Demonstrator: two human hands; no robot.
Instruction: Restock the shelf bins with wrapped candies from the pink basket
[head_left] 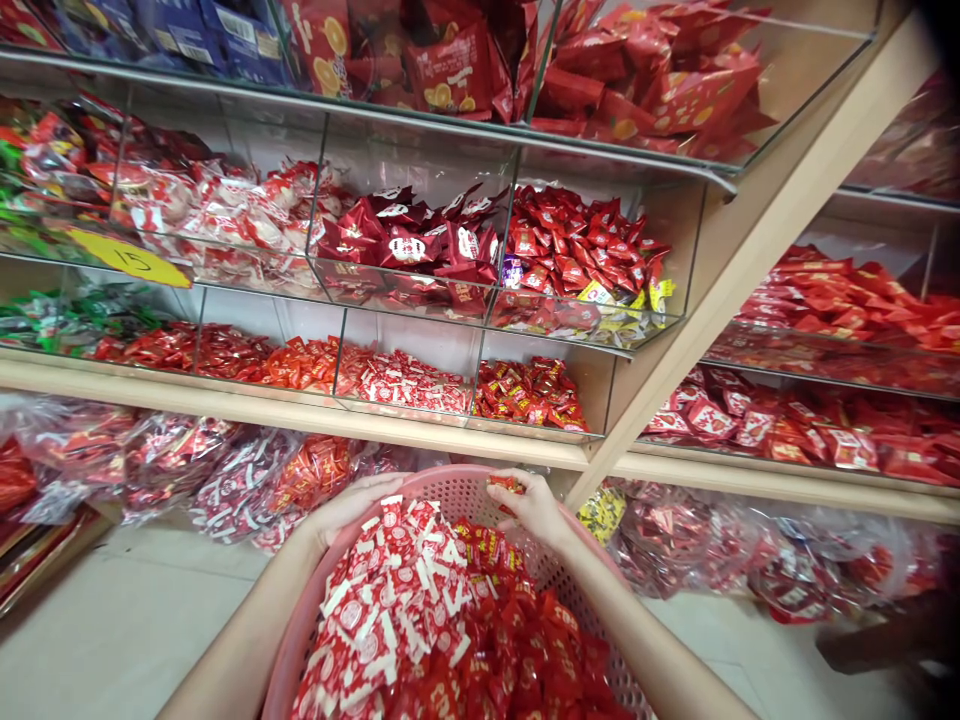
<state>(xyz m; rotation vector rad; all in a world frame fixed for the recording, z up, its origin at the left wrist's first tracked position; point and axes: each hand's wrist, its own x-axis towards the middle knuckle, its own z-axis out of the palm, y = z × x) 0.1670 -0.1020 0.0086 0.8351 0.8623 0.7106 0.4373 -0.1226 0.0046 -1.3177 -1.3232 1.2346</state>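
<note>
A pink perforated basket point(450, 480) sits at the bottom centre, filled with red-and-white wrapped candies point(397, 590) on its left side and red candies point(532, 640) on its right. My left hand point(360, 505) rests on the basket's upper left rim, its fingers stretched along it. Over the basket's far right edge, my right hand point(529, 503) has its fingers curled around a few red and yellow candies point(507, 484). Just beyond the basket is the lowest shelf row, with a bin of similar red and yellow candies point(531, 390) beside one of red-and-white candies point(412, 382).
Glass-fronted shelves point(420, 312) of wrapped candies rise in front. A slanted wooden post point(720, 260) divides them. Clear bags of candies point(255, 480) lie on the floor below, and a yellow tag point(131, 258) marked 15 hangs at the left.
</note>
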